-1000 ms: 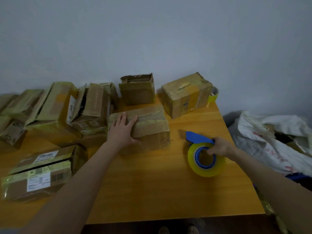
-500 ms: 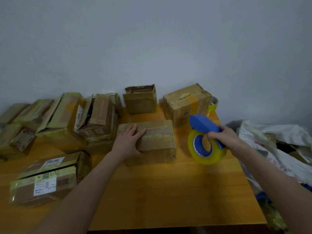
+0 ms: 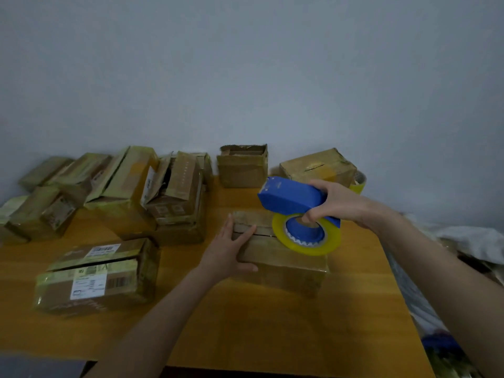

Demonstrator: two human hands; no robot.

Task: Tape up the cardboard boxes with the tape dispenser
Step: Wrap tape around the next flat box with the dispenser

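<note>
A flat cardboard box (image 3: 283, 261) lies in the middle of the wooden table (image 3: 245, 323). My left hand (image 3: 227, 251) rests on its left end, fingers straight on the top and thumb against the near side. My right hand (image 3: 331, 201) grips the blue tape dispenser (image 3: 290, 199) with its yellowish tape roll (image 3: 306, 236), held over the right part of the box's top. Whether the roll touches the box is unclear.
Several other cardboard boxes stand along the wall, among them an open-topped box (image 3: 242, 166) and a taped box (image 3: 317, 166) at the back. A labelled box (image 3: 95, 276) lies at the left front. White bags (image 3: 474, 241) lie right of the table.
My right hand lifted the tape dispenser off the table and carried it left over the box. My left hand stayed on the box's left end, and the box now sits nearer to me.
</note>
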